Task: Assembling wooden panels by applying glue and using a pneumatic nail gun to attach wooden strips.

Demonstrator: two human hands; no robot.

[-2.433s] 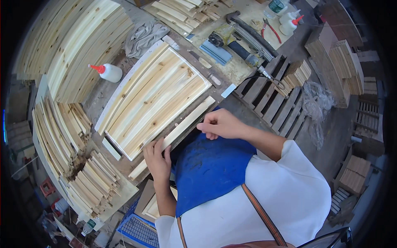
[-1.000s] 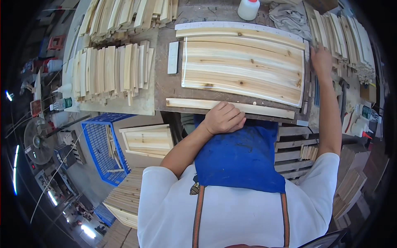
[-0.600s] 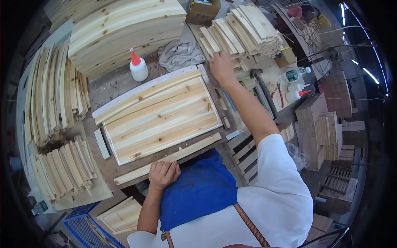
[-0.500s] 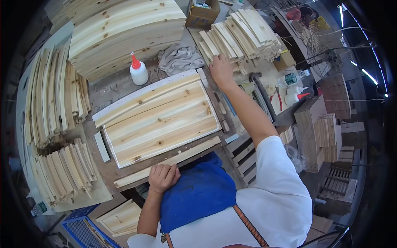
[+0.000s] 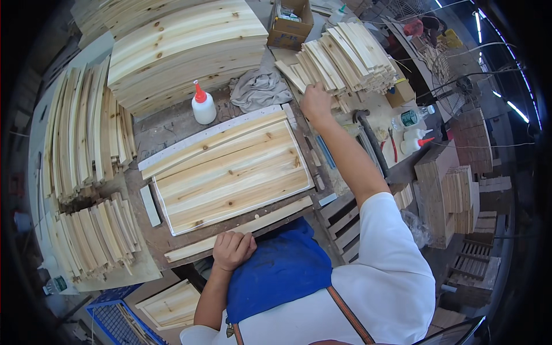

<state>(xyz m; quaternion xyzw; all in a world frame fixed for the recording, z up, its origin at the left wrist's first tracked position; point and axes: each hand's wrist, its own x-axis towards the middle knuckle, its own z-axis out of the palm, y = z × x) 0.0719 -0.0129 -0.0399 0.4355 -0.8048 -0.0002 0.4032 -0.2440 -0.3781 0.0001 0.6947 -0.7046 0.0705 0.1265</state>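
My right hand point(image 5: 316, 104) reaches to the near left end of a pile of wooden strips point(image 5: 339, 60). Its fingers are closed at the end of a pale wooden strip point(image 5: 290, 76) that angles away from the pile; the fingertips are partly hidden. My left hand point(image 5: 233, 249) is curled at the bench's front edge, against a long wooden strip point(image 5: 264, 222), with nothing visible in it. Between my hands lies a pine panel point(image 5: 233, 181) inside a white-edged frame. Along its far side rests another strip point(image 5: 213, 144), slightly skewed.
Beyond the panel stand a red-capped white glue bottle point(image 5: 203, 106), a crumpled grey cloth point(image 5: 259, 91) and a tall stack of boards point(image 5: 184, 40). More strips point(image 5: 86, 126) fill the left side. A hammer point(image 5: 368, 138), red-handled pliers point(image 5: 393, 144) and bottles point(image 5: 413, 141) sit right of my forearm.
The whole view has shifted slightly. At the pile's left end, a strip by my right hand now slants apart from the others. My left hand stays curled at the bench edge.
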